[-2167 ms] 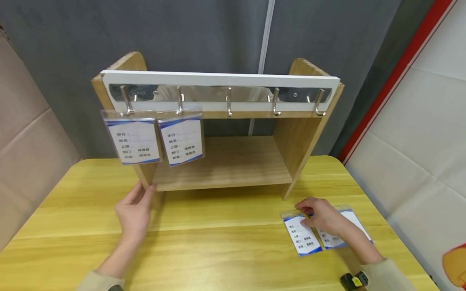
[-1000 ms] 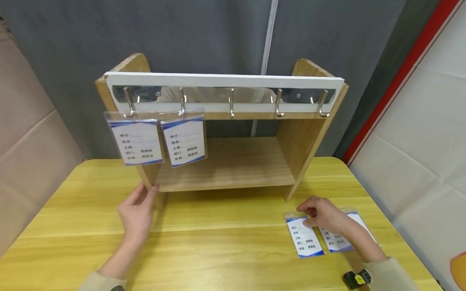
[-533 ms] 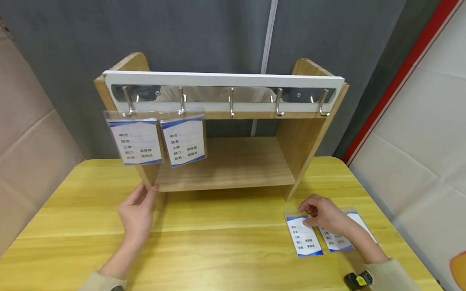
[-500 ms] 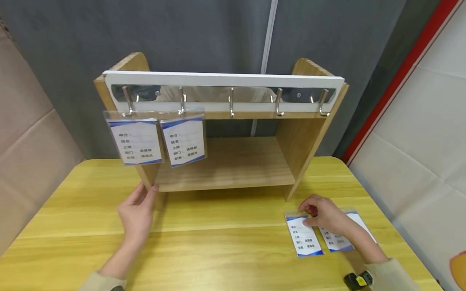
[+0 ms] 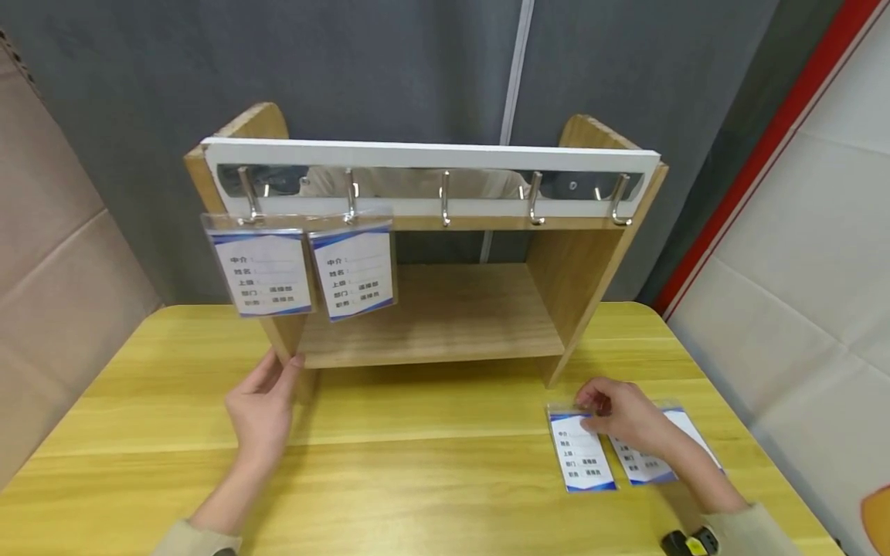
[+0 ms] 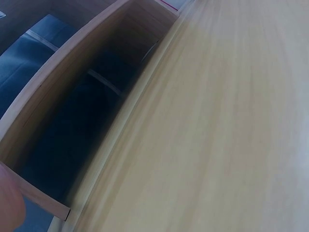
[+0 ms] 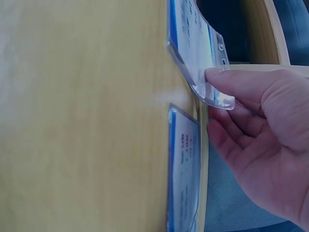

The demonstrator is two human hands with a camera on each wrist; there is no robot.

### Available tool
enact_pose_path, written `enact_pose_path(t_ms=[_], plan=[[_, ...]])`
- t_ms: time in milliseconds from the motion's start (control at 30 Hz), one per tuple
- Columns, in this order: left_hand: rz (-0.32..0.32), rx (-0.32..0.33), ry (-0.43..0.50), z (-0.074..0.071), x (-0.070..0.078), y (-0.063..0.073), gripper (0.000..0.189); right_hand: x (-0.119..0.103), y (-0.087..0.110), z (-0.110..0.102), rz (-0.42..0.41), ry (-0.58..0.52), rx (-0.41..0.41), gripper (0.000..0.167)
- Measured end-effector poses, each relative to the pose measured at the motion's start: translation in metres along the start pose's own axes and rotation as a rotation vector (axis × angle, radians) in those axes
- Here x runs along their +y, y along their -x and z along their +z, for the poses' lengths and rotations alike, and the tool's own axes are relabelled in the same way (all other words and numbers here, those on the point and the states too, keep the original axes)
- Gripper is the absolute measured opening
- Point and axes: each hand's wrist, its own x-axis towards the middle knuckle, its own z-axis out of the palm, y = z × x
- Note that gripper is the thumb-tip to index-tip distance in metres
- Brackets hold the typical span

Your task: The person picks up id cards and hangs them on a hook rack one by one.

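Observation:
My left hand holds the lower left side panel of a wooden shelf rack; in the left wrist view a fingertip lies against the panel. At the right, my right hand pinches the clear top end of a plastic badge holder. In the right wrist view the thumb lies over this badge holder, fingers beneath, and its pinched end bends up from the tabletop. A second badge holder lies beside it, partly covered by the right hand.
A white hook rail spans the rack's front with several metal hooks. Badge holders hang on the two leftmost hooks, one badge beside another badge. The rack stands on a yellow wooden table, with a grey wall behind.
The gap between the two badge holders on the table has widened. The right hand keeps its place at the pinched one, shifting only slightly, and the left hand stays on the rack.

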Motion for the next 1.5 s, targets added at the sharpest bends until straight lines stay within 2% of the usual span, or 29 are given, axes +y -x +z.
enact_pose_path(t_ms=[400, 800, 1200, 1500], plan=[[0.001, 0.004, -0.005, 0.001, 0.001, 0.001, 0.038, 0.001, 0.005, -0.007, -0.013, -0.218, 0.033, 0.023], [0.023, 0.009, 0.026, 0.001, -0.001, 0.0, 0.038, -0.004, 0.007, -0.009, -0.068, -0.32, 0.063, 0.02], [0.005, 0.01, 0.01, 0.001, 0.0, 0.001, 0.039, -0.027, 0.002, -0.005, -0.145, -0.401, 0.079, 0.021], [-0.007, 0.001, -0.002, 0.0, 0.001, 0.002, 0.039, -0.053, -0.003, -0.004, -0.207, -0.427, 0.156, 0.018]])
